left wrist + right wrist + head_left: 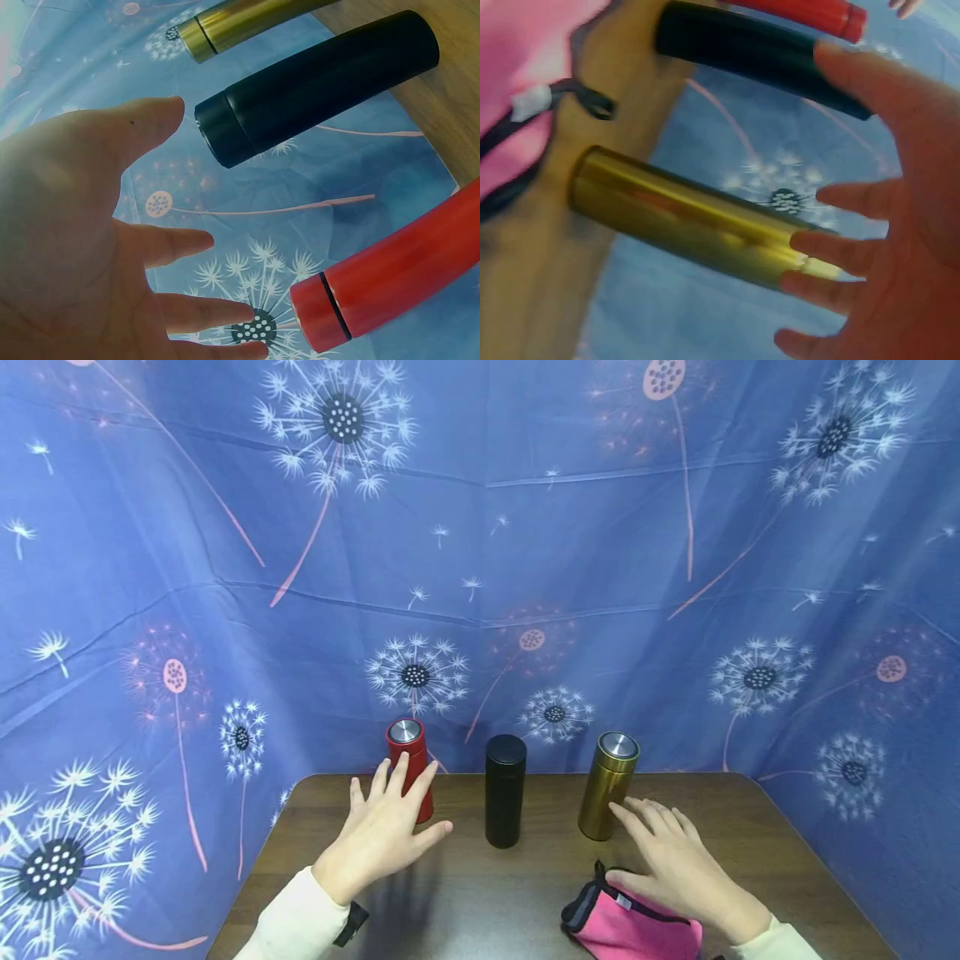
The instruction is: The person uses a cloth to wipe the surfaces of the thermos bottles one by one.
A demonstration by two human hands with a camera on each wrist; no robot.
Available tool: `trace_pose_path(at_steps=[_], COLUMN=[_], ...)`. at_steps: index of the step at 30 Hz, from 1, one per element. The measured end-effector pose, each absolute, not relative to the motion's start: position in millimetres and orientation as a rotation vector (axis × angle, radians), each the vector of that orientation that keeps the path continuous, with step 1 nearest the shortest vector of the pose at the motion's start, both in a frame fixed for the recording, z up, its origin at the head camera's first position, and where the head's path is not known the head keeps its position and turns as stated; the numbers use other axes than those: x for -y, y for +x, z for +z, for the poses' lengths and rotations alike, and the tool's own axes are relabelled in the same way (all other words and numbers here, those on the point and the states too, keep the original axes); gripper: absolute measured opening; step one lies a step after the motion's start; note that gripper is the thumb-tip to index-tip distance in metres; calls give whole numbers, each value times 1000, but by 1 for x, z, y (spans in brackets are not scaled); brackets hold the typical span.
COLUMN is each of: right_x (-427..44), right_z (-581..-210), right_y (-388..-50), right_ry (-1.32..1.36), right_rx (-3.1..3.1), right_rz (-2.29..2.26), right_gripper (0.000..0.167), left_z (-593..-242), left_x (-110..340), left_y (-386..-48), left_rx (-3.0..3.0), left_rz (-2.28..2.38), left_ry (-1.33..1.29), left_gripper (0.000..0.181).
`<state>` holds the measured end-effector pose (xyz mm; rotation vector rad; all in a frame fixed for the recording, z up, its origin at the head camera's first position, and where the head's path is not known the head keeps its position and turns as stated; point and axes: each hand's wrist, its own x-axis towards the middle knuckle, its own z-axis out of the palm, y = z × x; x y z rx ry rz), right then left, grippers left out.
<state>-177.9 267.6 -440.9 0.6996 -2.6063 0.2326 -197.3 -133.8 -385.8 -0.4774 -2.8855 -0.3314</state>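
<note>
Three thermos bottles stand upright in a row on a brown table. The red thermos [422,808] is at the left, partly covered in the head view by my left hand [386,831], whose fingers are spread. A black thermos [504,797] stands in the middle, and a gold thermos [602,789] at the right. My right hand [675,860] hovers above a pink pouch [630,935] with black trim, its fingers extended near the gold thermos. In the left wrist view, a gap shows between my fingers and the red thermos [405,277]. Neither hand holds anything.
The wooden table [450,902] has its back edge just behind the bottles. Blue cloth [480,552] printed with dandelions hangs behind it and along both sides. A black strap [351,924] shows at the left wrist.
</note>
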Motion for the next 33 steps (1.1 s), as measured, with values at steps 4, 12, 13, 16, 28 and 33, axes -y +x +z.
trace_pose_path(at_steps=[4,12,13,16,28,33], right_x=[-271,-280,-281,-285,-290,-288], right_z=[-465,-510,-515,-528,-562,-564], right_y=[-171,-168,-168,-168,-168,-170], right_ry=[703,715,728,780,847,895], right_rx=[2679,2826,2840,2891,2949,2865], right_rz=[263,335,341,359,481,415], right_gripper=[95,97,97,97,81,71], left_z=[-387,-389,-390,-392,-396,-396], left_x=[135,135,135,134,133,133], left_y=[-197,-197,-197,-197,-195,-194], left_rx=[2882,2871,2870,2868,2883,2903], left_rz=[-333,-327,-327,-326,-365,-358], left_ry=[-487,-502,-503,-503,-466,-455], left_gripper=[83,81,81,81,81,81])
